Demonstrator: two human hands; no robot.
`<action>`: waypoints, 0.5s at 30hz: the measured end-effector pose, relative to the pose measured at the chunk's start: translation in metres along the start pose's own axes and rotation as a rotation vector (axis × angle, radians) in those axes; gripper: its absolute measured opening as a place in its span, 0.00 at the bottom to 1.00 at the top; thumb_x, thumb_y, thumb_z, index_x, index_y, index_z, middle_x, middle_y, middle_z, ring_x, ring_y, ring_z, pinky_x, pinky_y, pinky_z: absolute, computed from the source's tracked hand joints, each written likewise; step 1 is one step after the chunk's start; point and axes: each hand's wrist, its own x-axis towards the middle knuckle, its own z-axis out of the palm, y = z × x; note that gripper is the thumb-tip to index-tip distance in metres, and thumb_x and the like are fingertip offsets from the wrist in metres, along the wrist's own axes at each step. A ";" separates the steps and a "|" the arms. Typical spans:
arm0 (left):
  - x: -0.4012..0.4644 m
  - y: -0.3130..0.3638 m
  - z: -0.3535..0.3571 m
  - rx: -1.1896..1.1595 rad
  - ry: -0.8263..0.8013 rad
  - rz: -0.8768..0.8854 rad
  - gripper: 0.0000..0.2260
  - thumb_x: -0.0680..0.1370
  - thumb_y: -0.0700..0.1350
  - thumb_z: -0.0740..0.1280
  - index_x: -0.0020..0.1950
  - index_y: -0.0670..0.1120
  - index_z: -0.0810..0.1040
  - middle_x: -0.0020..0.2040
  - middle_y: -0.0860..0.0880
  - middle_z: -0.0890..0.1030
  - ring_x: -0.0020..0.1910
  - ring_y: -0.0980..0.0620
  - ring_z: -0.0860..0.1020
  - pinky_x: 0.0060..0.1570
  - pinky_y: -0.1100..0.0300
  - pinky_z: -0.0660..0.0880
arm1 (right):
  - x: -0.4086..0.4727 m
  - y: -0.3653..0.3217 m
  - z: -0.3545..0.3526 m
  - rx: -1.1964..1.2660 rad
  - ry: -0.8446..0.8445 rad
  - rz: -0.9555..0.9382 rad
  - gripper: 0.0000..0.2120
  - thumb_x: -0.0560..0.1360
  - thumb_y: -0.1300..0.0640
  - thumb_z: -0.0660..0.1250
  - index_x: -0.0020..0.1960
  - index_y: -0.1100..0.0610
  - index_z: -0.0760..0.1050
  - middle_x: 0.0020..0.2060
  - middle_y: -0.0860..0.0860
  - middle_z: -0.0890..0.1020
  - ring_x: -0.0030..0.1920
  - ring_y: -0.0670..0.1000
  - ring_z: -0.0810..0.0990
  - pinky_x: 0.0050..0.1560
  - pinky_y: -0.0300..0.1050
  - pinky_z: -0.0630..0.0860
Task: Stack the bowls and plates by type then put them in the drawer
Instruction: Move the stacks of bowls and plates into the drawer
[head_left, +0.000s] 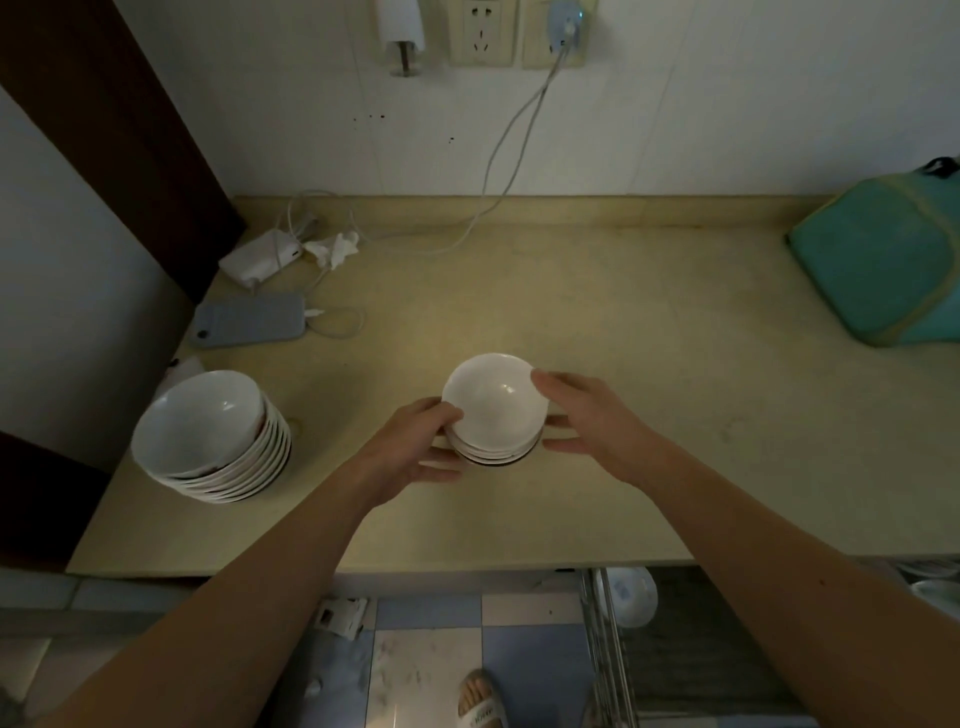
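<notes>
A short stack of small white bowls stands in the middle of the beige counter. My left hand grips its left side, thumb on the top rim and fingers low against the base. My right hand holds the right side the same way, thumb on the rim and fingers beside the bottom. A taller, leaning stack of larger white bowls sits at the counter's left front corner, touched by neither hand. Below the counter at the right, an open wire drawer holds a white dish.
A grey phone on a charging cable, a white power bank and crumpled tissue lie at the back left. A teal bag fills the back right corner. A dark door frame borders the left. My sandalled foot is on the tiled floor.
</notes>
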 end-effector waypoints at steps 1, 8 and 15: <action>0.001 0.003 0.000 0.009 0.018 0.007 0.14 0.82 0.49 0.64 0.67 0.48 0.77 0.61 0.43 0.79 0.51 0.38 0.84 0.49 0.43 0.83 | 0.003 -0.004 0.001 -0.022 0.019 -0.033 0.17 0.81 0.44 0.65 0.65 0.52 0.78 0.62 0.53 0.80 0.62 0.58 0.80 0.61 0.60 0.79; 0.009 0.008 0.015 -0.057 0.056 -0.003 0.11 0.83 0.53 0.62 0.61 0.50 0.76 0.60 0.44 0.78 0.55 0.38 0.81 0.41 0.43 0.83 | 0.017 0.000 0.013 -0.106 0.022 -0.077 0.15 0.84 0.48 0.58 0.60 0.53 0.80 0.58 0.59 0.83 0.51 0.55 0.83 0.48 0.56 0.84; 0.008 0.001 0.000 -0.290 -0.030 -0.080 0.20 0.76 0.52 0.72 0.63 0.43 0.77 0.56 0.39 0.79 0.47 0.39 0.85 0.45 0.41 0.82 | 0.017 0.012 0.006 0.090 -0.095 0.088 0.20 0.82 0.44 0.63 0.66 0.57 0.77 0.58 0.60 0.83 0.55 0.63 0.84 0.51 0.66 0.83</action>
